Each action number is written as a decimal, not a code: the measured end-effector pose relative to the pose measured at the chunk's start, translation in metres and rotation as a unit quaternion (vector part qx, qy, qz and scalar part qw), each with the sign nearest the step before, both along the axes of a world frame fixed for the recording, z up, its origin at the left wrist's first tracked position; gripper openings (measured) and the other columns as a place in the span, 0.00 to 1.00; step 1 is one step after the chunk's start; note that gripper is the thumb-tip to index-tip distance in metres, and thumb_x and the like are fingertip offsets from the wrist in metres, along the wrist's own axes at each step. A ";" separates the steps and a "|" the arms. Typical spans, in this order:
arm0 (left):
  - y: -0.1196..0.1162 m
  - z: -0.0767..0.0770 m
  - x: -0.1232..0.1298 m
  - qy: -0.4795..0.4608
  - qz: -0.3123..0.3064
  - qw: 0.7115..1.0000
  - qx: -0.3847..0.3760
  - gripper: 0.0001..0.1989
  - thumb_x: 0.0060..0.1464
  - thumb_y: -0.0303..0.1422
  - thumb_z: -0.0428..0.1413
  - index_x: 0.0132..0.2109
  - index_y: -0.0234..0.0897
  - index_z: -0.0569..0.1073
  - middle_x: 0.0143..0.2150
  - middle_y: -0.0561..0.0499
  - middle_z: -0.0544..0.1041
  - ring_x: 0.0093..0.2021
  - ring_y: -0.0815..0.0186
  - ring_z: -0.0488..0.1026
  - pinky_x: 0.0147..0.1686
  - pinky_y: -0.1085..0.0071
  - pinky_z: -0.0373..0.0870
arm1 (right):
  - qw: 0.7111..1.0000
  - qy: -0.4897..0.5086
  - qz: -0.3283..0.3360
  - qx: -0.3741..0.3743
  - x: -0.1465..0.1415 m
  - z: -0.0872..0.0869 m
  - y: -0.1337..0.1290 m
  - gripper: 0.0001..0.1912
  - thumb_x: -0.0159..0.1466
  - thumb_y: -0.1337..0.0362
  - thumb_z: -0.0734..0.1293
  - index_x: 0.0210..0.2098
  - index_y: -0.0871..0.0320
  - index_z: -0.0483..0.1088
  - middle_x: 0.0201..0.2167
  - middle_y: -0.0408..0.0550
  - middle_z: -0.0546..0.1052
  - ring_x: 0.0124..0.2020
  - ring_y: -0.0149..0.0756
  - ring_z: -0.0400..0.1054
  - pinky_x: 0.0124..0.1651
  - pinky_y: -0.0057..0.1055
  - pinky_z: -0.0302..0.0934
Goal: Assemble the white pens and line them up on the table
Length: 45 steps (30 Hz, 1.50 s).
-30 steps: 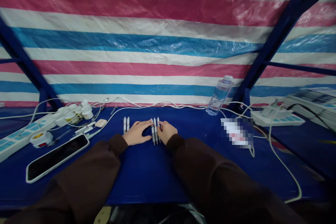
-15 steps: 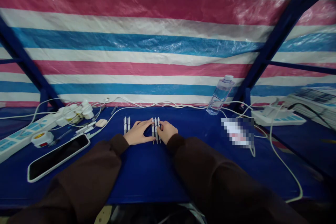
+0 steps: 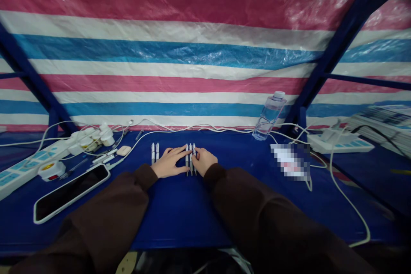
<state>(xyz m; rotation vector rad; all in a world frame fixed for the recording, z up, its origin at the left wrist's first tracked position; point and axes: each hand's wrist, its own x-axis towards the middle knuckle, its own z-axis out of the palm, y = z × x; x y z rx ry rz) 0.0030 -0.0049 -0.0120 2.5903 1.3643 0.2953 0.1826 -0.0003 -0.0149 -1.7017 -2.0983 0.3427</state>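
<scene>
Three slim white-and-grey pens stand side by side as a row on the blue table: a left pen [image 3: 187, 160], a middle pen [image 3: 191, 162] and a right pen [image 3: 194, 149]. My left hand [image 3: 170, 162] lies over the table with thumb and fingers spread, its fingertips touching the left pen. From the other side, my right hand [image 3: 204, 161] has its fingers bent and closed on the right pen, partly covering it. Two more white pens [image 3: 155, 152] lie parallel just left of my left hand, their lower ends hidden by it.
To the left are a phone [image 3: 72, 192], a power strip [image 3: 35, 162] with plugs, and a pale earphone case [image 3: 123, 150]. White cables [image 3: 205, 127] run along the back. A water bottle [image 3: 269, 115] and another power strip [image 3: 342, 142] stand at right, beside a blurred-out packet [image 3: 290, 162].
The left index fingertip has shifted slightly to the right, over the upper part of the left pen. Both hands otherwise keep their places, and the pens look almost unmoved.
</scene>
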 end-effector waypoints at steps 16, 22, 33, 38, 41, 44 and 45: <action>0.001 -0.002 0.000 -0.004 -0.002 1.000 0.003 0.34 0.53 0.55 0.45 0.64 0.52 0.50 0.67 0.48 0.48 0.64 0.51 0.50 0.58 0.52 0.45 | 1.000 0.000 -0.001 0.005 0.000 0.000 0.001 0.16 0.60 0.59 0.59 0.46 0.52 0.69 0.35 0.44 0.74 0.35 0.33 0.68 0.33 0.27 0.53; 0.001 -0.001 0.000 -0.009 -0.002 1.000 -0.004 0.34 0.53 0.55 0.45 0.64 0.52 0.50 0.67 0.48 0.48 0.64 0.52 0.50 0.58 0.51 0.44 | 1.000 -0.005 0.006 0.001 0.000 0.000 0.001 0.13 0.61 0.60 0.58 0.43 0.52 0.69 0.36 0.43 0.73 0.34 0.31 0.67 0.32 0.26 0.53; 0.000 0.000 0.001 -0.014 0.001 1.000 -0.010 0.33 0.53 0.55 0.45 0.63 0.52 0.51 0.67 0.49 0.48 0.64 0.51 0.49 0.58 0.50 0.44 | 1.000 -0.011 0.003 -0.003 0.001 0.003 -0.002 0.16 0.62 0.60 0.58 0.48 0.52 0.67 0.37 0.44 0.73 0.36 0.32 0.68 0.34 0.26 0.54; -0.001 0.001 0.001 -0.018 0.000 1.000 -0.008 0.34 0.53 0.55 0.45 0.64 0.52 0.51 0.67 0.48 0.48 0.64 0.51 0.49 0.58 0.51 0.45 | 1.000 -0.021 -0.001 -0.013 0.000 0.005 -0.002 0.17 0.62 0.60 0.58 0.50 0.52 0.66 0.38 0.44 0.74 0.37 0.32 0.68 0.35 0.26 0.55; -0.002 0.002 0.002 -0.015 0.002 1.000 -0.010 0.33 0.53 0.55 0.45 0.63 0.51 0.52 0.67 0.48 0.48 0.64 0.51 0.50 0.58 0.51 0.45 | 1.000 -0.018 -0.003 -0.018 0.000 0.005 -0.002 0.17 0.62 0.60 0.58 0.50 0.53 0.66 0.38 0.44 0.74 0.38 0.32 0.68 0.36 0.26 0.55; -0.002 0.002 0.003 -0.012 0.006 1.000 -0.010 0.34 0.52 0.55 0.45 0.63 0.51 0.52 0.67 0.48 0.48 0.64 0.51 0.50 0.58 0.51 0.45 | 1.000 -0.011 -0.001 -0.015 0.000 0.003 -0.001 0.17 0.62 0.60 0.58 0.50 0.53 0.67 0.38 0.44 0.74 0.38 0.33 0.68 0.36 0.26 0.56; -0.002 0.003 0.003 -0.012 0.006 1.000 -0.009 0.34 0.52 0.55 0.46 0.63 0.51 0.52 0.67 0.48 0.48 0.64 0.51 0.50 0.58 0.51 0.45 | 1.000 -0.009 -0.001 -0.013 0.000 0.003 -0.001 0.17 0.62 0.59 0.58 0.50 0.53 0.67 0.38 0.45 0.74 0.38 0.33 0.68 0.36 0.26 0.56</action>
